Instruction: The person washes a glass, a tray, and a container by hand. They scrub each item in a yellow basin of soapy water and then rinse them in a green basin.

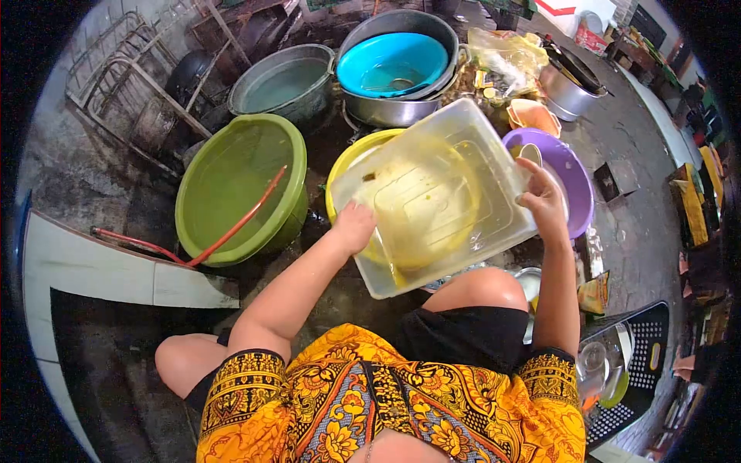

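Note:
A clear rectangular plastic container point(432, 197) is held tilted over a yellow basin point(337, 174), which shows through it. My left hand point(356, 226) is closed on the container's left edge. At the right edge, my right hand point(543, 197) grips the rim between thumb and fingers. A small dark spot and a few yellowish bits show on the container. Just behind my right hand is a purple basin point(575, 181) with a light-coloured cup-like item point(531, 153) at its near side.
To the left stands a green basin point(189, 193) of water with a red hose point(239, 225) across it. Behind are a grey tub point(239, 89), a blue basin point(355, 65) and a metal pot point(567, 96). A black crate point(647, 339) holds dishes at the lower right.

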Motion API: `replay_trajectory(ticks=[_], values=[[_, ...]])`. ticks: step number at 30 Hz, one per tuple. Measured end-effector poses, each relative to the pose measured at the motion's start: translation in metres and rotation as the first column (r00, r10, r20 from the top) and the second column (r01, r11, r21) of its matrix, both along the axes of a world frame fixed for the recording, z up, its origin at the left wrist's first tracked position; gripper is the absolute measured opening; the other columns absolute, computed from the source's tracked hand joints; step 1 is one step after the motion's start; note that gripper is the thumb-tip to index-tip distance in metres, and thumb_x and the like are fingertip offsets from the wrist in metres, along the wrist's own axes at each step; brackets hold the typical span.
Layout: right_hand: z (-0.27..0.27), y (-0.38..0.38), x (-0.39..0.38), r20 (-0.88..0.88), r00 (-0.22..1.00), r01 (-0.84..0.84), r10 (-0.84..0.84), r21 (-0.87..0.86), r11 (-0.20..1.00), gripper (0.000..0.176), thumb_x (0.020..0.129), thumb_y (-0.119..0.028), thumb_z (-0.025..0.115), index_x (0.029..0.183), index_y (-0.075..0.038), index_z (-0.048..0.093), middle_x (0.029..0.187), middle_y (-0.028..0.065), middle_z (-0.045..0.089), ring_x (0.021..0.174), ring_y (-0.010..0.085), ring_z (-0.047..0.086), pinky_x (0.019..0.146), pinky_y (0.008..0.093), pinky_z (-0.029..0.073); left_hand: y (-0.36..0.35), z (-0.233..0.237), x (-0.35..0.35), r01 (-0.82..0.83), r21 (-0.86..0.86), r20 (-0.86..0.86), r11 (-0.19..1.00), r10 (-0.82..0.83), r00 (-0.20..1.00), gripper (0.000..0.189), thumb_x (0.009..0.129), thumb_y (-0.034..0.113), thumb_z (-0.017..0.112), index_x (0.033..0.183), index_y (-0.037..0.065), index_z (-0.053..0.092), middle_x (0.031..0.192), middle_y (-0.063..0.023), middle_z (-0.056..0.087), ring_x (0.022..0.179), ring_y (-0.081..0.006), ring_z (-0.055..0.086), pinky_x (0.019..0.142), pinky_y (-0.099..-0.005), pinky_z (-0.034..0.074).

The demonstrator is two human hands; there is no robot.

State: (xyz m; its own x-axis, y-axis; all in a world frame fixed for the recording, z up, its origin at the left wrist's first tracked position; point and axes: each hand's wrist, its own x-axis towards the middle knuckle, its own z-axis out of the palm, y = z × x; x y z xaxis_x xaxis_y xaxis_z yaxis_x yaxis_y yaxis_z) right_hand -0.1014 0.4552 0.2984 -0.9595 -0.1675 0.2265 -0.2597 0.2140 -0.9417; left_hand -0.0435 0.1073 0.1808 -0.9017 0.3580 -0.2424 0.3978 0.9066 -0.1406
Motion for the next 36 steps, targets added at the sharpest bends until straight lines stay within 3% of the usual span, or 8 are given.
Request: replay_trajectory(ticks=[7, 10, 12, 17, 18, 21, 28, 36], values=[[-0.039, 0.001, -0.008, 0.095, 0.994, -0.05, 0.045, 0.055, 0.997, 0.06, 0.059, 0.005, 0.051, 0.118, -0.003, 0.055, 0.068, -0.0045, 0.042, 0.058, 0.0055, 0.039, 0.054, 0.0199, 0.034, 0.002, -0.025, -0.001, 0.058, -0.177, 0.254, 0.983, -0.011, 0.967, 0.014, 0.072, 0.012, 0.056, 0.081, 0.008, 0.066, 0.092, -0.0054, 0.06, 0.097, -0.0214, 0.055, 0.083, -0.037, 0.042], [-0.052, 0.009, -0.011, 0.132, 0.99, -0.055, 0.046, 0.065, 0.996, 0.059, 0.06, 0.005, 0.051, 0.118, -0.003, 0.055, 0.066, -0.0044, 0.042, 0.058, 0.0055, 0.039, 0.054, 0.02, 0.034, -0.006, -0.022, -0.008, 0.119, -0.188, 0.106, 0.975, -0.101, 0.989, 0.016, 0.072, 0.012, 0.054, 0.082, 0.007, 0.066, 0.099, -0.0075, 0.059, 0.099, -0.021, 0.053, 0.082, -0.0343, 0.042], [-0.05, 0.011, -0.007, 0.147, 0.988, -0.057, 0.043, 0.094, 0.994, 0.058, 0.06, 0.004, 0.051, 0.118, -0.003, 0.055, 0.066, -0.0041, 0.043, 0.058, 0.0057, 0.039, 0.054, 0.0204, 0.035, -0.013, -0.02, -0.019, 0.269, -0.152, -0.24, 0.951, -0.3, 0.923, 0.018, 0.072, 0.013, 0.053, 0.083, 0.006, 0.066, 0.106, -0.009, 0.056, 0.104, -0.0208, 0.049, 0.084, -0.0326, 0.04], [-0.065, 0.018, -0.006, 0.103, 0.993, -0.078, 0.061, 0.166, 0.983, 0.058, 0.062, 0.001, 0.052, 0.119, -0.005, 0.054, 0.068, -0.0012, 0.049, 0.059, 0.0078, 0.043, 0.054, 0.024, 0.039, -0.033, -0.053, -0.058, 0.453, -0.311, -0.272, 0.835, -0.535, 0.8, 0.02, 0.071, 0.016, 0.052, 0.082, 0.007, 0.066, 0.106, -0.0065, 0.054, 0.104, -0.0204, 0.047, 0.088, -0.0306, 0.036], [-0.057, 0.015, 0.0, 0.105, 0.993, -0.068, 0.053, 0.145, 0.987, 0.059, 0.061, 0.001, 0.052, 0.12, -0.005, 0.053, 0.07, 0.0016, 0.051, 0.06, 0.0092, 0.045, 0.055, 0.0254, 0.041, -0.032, -0.046, -0.06, 0.474, -0.373, -0.145, 0.798, -0.555, 0.819, 0.02, 0.072, 0.017, 0.052, 0.081, 0.008, 0.067, 0.104, -0.0051, 0.055, 0.103, -0.0195, 0.048, 0.088, -0.0301, 0.036], [-0.063, 0.021, 0.004, 0.118, 0.993, -0.055, 0.029, 0.221, 0.974, 0.061, 0.061, 0.001, 0.053, 0.122, -0.006, 0.052, 0.074, 0.0052, 0.055, 0.062, 0.0117, 0.046, 0.06, 0.0276, 0.043, -0.037, -0.047, -0.067, 0.472, -0.432, 0.036, 0.769, -0.508, 0.86, 0.019, 0.073, 0.016, 0.052, 0.079, 0.01, 0.069, 0.096, -0.002, 0.057, 0.097, -0.0178, 0.048, 0.088, -0.0299, 0.036], [-0.079, 0.015, 0.006, 0.107, 0.994, -0.023, -0.005, 0.261, 0.965, 0.061, 0.061, -0.004, 0.055, 0.121, -0.008, 0.052, 0.061, 0.0081, 0.046, 0.056, 0.0175, 0.046, 0.055, 0.0318, 0.039, -0.06, -0.07, -0.078, 0.423, -0.514, -0.015, 0.746, -0.501, 0.865, 0.018, 0.076, 0.015, 0.052, 0.081, 0.01, 0.069, 0.091, -0.0031, 0.057, 0.093, -0.0192, 0.05, 0.083, -0.0321, 0.042], [-0.103, 0.005, 0.007, 0.116, 0.993, -0.021, -0.01, 0.256, 0.966, 0.059, 0.061, -0.005, 0.056, 0.12, -0.007, 0.052, 0.061, 0.0094, 0.046, 0.056, 0.0179, 0.046, 0.055, 0.032, 0.039, -0.059, -0.073, -0.074, 0.276, -0.608, 0.139, 0.744, -0.243, 0.96, 0.023, 0.082, 0.019, 0.05, 0.096, 0.012, 0.067, 0.098, -0.0054, 0.059, 0.096, -0.0255, 0.053, 0.061, -0.052, 0.049]])
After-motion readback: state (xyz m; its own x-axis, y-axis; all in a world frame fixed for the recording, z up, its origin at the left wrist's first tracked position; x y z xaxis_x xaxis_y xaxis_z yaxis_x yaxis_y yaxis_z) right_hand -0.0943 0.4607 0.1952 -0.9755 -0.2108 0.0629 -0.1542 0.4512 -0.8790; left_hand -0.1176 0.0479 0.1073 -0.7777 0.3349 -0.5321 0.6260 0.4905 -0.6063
